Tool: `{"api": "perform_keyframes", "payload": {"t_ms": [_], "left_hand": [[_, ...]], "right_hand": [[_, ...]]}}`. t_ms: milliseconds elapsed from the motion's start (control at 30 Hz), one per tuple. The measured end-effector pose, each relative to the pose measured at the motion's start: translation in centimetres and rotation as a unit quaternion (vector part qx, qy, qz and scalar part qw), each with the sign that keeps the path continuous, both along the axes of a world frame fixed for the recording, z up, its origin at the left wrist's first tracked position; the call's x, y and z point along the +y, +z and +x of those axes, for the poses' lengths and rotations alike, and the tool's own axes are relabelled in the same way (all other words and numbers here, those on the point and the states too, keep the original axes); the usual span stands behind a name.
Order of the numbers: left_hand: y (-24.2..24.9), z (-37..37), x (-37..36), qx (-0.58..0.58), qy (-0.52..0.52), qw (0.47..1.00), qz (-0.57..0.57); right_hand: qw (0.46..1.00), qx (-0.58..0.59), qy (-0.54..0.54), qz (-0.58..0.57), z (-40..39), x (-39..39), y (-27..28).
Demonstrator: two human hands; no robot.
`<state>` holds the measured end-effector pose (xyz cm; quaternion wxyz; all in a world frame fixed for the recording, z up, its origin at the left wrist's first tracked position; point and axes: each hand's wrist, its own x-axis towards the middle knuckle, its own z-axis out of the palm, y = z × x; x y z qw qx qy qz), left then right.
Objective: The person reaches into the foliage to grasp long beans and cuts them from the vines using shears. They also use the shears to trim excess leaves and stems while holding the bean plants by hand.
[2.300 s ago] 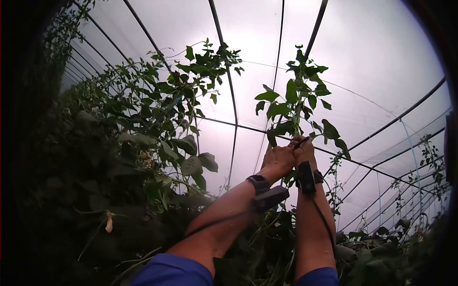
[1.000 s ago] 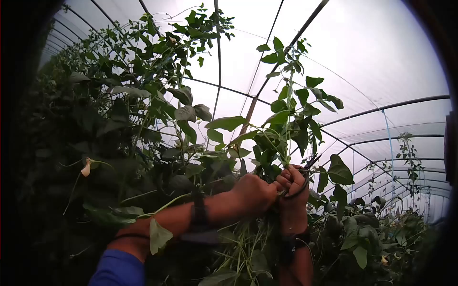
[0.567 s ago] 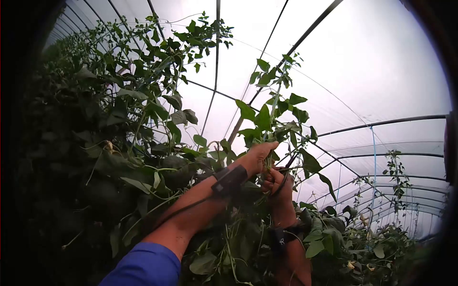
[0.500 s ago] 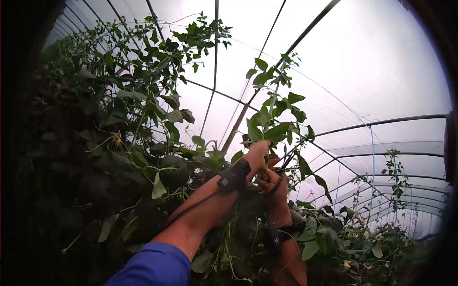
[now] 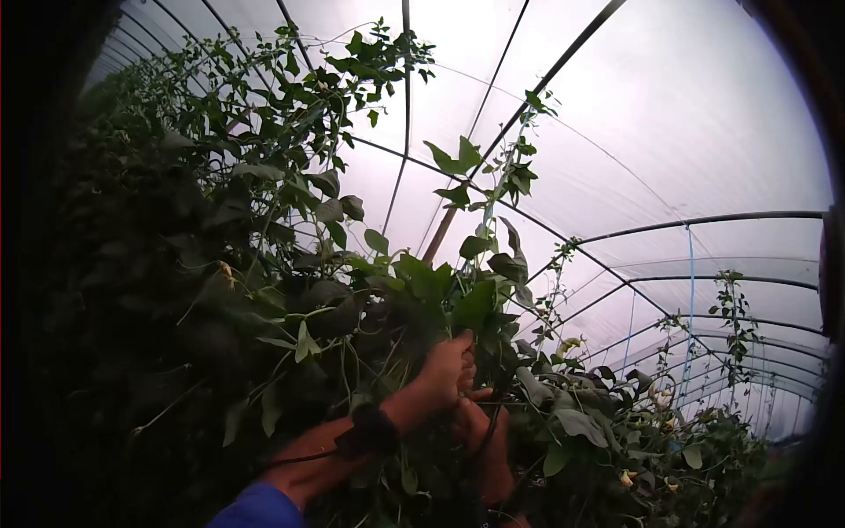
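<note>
My left hand (image 5: 449,368) is closed, its fingers wrapped round the stem of a leafy climbing vine (image 5: 475,304). Just below it and to the right, my right hand (image 5: 480,427) is close against the same vine. Its fingers are bent and partly in shadow, so what lies between them is hidden. Broad green leaves spread directly above both hands. From there the vine's upper shoot (image 5: 497,189) runs up a thin, pale string. A dark band (image 5: 374,431) with a cord circles my left wrist.
Dense foliage (image 5: 176,290) fills the left side. Lower plants with pale yellow flowers (image 5: 628,478) grow at the right. Overhead are dark hoops (image 5: 704,222) under a translucent cover (image 5: 687,106), and a blue string (image 5: 690,299) hangs at the right.
Both hands have moved down and slightly left, deeper into the foliage. The leaves around them have shifted lower, and the upper shoot stands more exposed.
</note>
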<state>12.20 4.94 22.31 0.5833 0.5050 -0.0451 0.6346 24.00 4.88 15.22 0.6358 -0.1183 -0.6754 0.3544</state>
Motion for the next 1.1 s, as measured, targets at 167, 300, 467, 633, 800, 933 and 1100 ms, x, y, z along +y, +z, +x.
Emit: {"api": "perform_keyframes", "payload": {"t_ms": [167, 300, 467, 633, 800, 933, 1100], "left_hand": [[-10.0, -0.1, -5.3, 0.053, 0.025, 0.995, -0.083], [-15.7, 0.3, -6.7, 0.05, 0.029, 0.992, -0.111], [-19.7, 0.0, -8.1, 0.045, 0.087, 0.99, -0.098], [-20.8, -1.1, -8.1, 0.062, 0.109, 0.986, -0.113], [-20.3, -2.7, -8.1, 0.059, 0.119, 0.988, -0.084], [-20.7, -4.5, -8.1, 0.058, 0.126, 0.988, -0.069], [-21.6, -5.3, -7.2, 0.175, 0.218, 0.959, -0.049]], "right_hand": [[0.993, -0.088, -0.05, -0.06, 0.7, -4.8, -9.6], [0.977, -0.089, 0.077, -0.176, 1.0, -7.4, -14.9], [0.964, -0.094, 0.103, -0.227, 0.6, -8.8, -18.7], [0.96, -0.092, 0.101, -0.244, -0.9, -8.5, -20.5], [0.968, -0.194, 0.041, -0.157, 3.3, -5.1, -19.7], [0.978, -0.048, 0.168, -0.113, 6.9, -2.2, -15.4], [0.992, 0.104, -0.04, 0.053, -4.4, -8.5, -6.8]]}}
